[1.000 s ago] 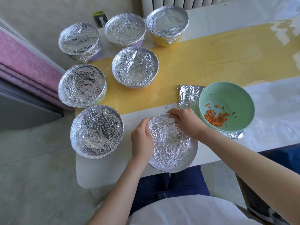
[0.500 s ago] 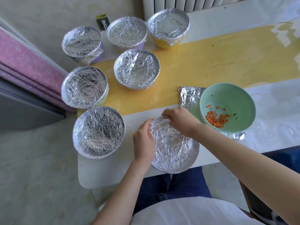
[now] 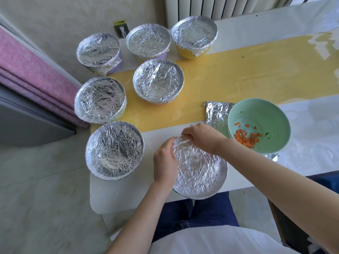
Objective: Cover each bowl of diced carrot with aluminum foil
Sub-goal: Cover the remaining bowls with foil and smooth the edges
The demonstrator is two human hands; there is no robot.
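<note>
Though foil-topped, nearest bowl point(image 3: 200, 171) snug between left hand point(image 3: 165, 160) and right hand point(image 3: 201, 137).

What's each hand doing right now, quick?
Left hand: fingers curled over the left rim of the foil-covered bowl, holding it.
Right hand: fingers curled, pinching the foil at that bowl's far rim.

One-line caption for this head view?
Left hand and right hand crimp foil onto nearest bowl; six covered bowls beyond; green bowl uncovered.

On the desk point(image 3: 238, 70), six covered bowls point(image 3: 158, 81) left of the open bowl point(image 3: 256, 110), a seventh bowl point(image 3: 199, 167) near its front left, foil sheet point(image 3: 216, 112) under, diced carrot point(image 3: 245, 138) inside.
</note>
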